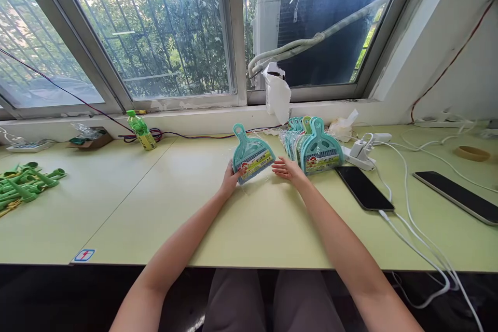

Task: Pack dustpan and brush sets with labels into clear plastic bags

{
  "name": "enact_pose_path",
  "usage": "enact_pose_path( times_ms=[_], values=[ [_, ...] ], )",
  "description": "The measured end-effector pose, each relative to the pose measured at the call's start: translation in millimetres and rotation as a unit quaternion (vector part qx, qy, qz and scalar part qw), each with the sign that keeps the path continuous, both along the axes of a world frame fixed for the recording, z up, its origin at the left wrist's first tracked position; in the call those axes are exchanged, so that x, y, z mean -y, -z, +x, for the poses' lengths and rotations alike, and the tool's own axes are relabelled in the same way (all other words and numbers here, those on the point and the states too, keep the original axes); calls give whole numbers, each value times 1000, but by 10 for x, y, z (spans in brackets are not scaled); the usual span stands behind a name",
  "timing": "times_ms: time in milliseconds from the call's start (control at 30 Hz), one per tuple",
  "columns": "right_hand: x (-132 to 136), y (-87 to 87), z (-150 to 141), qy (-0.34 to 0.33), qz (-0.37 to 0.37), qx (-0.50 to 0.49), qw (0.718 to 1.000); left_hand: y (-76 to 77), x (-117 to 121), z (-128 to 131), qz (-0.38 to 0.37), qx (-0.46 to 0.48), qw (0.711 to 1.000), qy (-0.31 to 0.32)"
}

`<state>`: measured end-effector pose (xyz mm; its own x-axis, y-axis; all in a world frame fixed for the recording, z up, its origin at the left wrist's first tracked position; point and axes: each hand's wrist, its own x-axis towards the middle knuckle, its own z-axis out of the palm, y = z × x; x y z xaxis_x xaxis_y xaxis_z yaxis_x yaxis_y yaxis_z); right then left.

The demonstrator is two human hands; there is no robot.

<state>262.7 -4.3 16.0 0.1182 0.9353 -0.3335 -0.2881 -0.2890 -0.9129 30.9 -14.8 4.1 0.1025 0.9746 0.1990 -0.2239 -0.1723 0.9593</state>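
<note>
A teal mini dustpan set (252, 154) in clear wrap, with a yellow label and a brush inside, tilts above the table in front of me. My left hand (231, 179) grips its lower left edge, thumb across the front. Just off its right side is my right hand (286, 168), fingers stretched out and apart, holding nothing. Right behind that hand stands a row of similar wrapped dustpan sets (321, 146), packed upright one against another with handles up.
Phones (364, 188) and white charging cables (408, 207) lie on the right near a power strip (358, 158). A green bottle (141, 130) leans at the back left, by a small box (91, 138). Green plastic parts (27, 184) are heaped far left. A tape roll (471, 153) lies far right.
</note>
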Motion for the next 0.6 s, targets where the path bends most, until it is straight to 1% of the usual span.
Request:
enact_pose_path(
  times_ms=[133,300,467,600],
  values=[
    [-30,24,-17,43,13,-39,998,-4,17,22,13,-7,1000,9],
    [-43,37,-56,56,46,-86,994,-15,36,13,7,13,1000,2],
    [-31,23,-54,45,80,-86,992,16,6,-24,-14,30,999,4],
    [-17,14,-6,24,85,-36,995,26,-31,-40,-49,75,996,0]
  ],
)
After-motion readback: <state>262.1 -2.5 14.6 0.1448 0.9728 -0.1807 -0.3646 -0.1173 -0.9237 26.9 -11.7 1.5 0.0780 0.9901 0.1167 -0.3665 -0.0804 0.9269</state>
